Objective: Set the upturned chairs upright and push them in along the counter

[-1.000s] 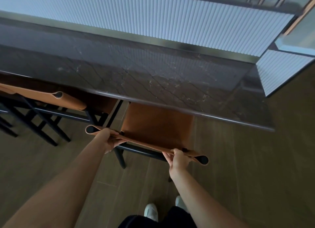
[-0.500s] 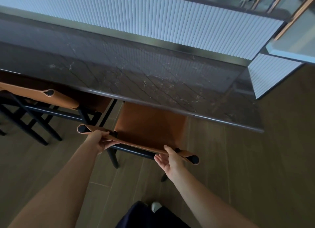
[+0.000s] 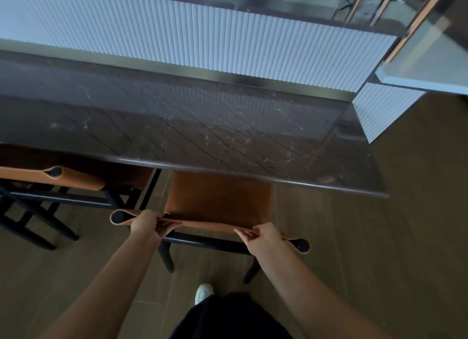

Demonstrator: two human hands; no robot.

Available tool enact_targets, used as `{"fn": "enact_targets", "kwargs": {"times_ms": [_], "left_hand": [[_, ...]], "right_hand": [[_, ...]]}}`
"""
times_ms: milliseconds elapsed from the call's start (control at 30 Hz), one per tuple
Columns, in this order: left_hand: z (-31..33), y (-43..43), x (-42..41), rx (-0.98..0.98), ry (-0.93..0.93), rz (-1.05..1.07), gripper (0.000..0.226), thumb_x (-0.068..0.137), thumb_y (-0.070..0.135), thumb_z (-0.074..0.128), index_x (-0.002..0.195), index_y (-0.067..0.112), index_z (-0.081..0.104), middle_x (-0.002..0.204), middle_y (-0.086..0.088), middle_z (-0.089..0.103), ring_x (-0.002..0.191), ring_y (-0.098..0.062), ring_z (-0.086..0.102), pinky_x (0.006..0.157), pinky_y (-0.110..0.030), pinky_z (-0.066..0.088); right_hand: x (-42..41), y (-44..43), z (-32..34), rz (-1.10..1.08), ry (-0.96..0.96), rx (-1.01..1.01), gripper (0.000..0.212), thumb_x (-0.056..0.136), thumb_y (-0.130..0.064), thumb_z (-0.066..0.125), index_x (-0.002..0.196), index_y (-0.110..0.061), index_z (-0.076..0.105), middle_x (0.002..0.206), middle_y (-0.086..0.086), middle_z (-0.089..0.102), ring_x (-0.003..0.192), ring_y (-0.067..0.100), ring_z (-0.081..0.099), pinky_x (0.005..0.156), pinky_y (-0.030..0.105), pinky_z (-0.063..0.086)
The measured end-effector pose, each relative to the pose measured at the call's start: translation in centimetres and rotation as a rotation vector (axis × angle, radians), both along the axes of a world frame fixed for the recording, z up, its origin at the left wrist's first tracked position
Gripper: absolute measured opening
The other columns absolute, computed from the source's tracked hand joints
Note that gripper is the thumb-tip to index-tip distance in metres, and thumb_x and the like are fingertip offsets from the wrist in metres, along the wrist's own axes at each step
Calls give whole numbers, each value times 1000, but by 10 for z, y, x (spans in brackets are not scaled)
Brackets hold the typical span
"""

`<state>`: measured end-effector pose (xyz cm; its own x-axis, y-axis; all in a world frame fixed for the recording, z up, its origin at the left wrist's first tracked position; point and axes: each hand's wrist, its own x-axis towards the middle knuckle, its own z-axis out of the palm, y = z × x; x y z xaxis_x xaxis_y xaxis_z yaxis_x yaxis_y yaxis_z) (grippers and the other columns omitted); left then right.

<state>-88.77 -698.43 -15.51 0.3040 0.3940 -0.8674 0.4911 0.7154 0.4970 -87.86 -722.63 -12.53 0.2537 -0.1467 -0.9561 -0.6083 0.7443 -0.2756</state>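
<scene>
This is a bar-style seating spot, in a home kitchen or a café; which of the two cannot be told. Just beyond the fingers (image 3: 164,231) runs a long dark marble counter (image 3: 202,125), backed by a white ribbed panel (image 3: 202,42). The fingers hold a tan leather chair (image 3: 217,199) at that counter. A second chair (image 3: 76,179) stands left of them. Wood-plank floor (image 3: 379,237) lies below them.

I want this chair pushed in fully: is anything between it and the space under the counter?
Nothing visible does. The left hand and right hand hold the chair, its seat reaches under the counter, and the neighbouring chair stands apart on the left.
</scene>
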Motion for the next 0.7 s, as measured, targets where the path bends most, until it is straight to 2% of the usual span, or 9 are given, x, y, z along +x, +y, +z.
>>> {"fn": "enact_targets", "kwargs": {"times_ms": [100,167,267,300,367,433,567,633,700], "left_hand": [[21,-3,12,35,-10,-48,39,97,-2,34,135,2,35,109,-23,54,97,-48,59,79,-63,53],[36,-7,19,39,-45,-89,26,99,-1,34,125,-1,41,111,-23,51,111,-47,55,88,-60,51],[47,-7,28,-9,-57,-145,13,100,-3,35,93,-1,46,121,-25,51,120,-47,52,87,-57,49],[48,-5,31,-16,-58,-159,14,100,-2,34,93,-1,46,124,-25,51,121,-47,50,87,-58,48],[48,-3,31,-15,-38,-183,17,101,-1,33,112,-4,46,125,-25,51,123,-46,50,89,-59,46],[45,-2,28,-11,-38,-217,26,100,-3,32,124,-3,43,120,-25,52,117,-45,53,89,-59,46],[44,2,32,8,-54,-270,23,96,-9,33,116,1,40,98,-22,57,77,-39,59,76,-53,48],[47,2,38,6,-71,-277,23,96,-10,33,115,2,39,91,-20,56,74,-37,60,76,-53,49],[47,-1,40,-19,-92,-282,24,95,-11,34,115,2,38,99,-21,56,78,-38,60,78,-53,50]], "right_hand": [[18,0,4,16,1,-34,50,94,9,32,143,-1,35,141,30,41,125,50,45,84,64,48],[28,0,9,-2,-16,-76,49,93,10,33,140,-1,38,139,28,42,123,52,46,72,66,49],[37,0,14,-21,-35,-124,56,91,13,30,143,-7,36,143,25,38,127,52,42,87,69,45],[37,1,14,-21,-32,-138,57,91,13,29,144,-7,36,144,25,37,128,51,41,90,70,44],[33,3,12,-1,-21,-167,51,91,13,31,138,-4,40,136,25,40,125,51,43,92,69,44],[26,5,12,24,-37,-200,45,89,14,32,130,0,43,126,26,44,112,51,48,91,68,45],[24,3,15,2,-120,-207,47,86,19,35,128,2,45,101,24,49,83,45,50,83,66,50],[27,1,19,-3,-143,-220,44,85,20,39,125,4,48,95,24,50,78,43,52,78,63,53],[28,-2,20,-9,-151,-210,43,85,20,42,124,2,50,93,24,52,76,41,53,70,57,55]]}}
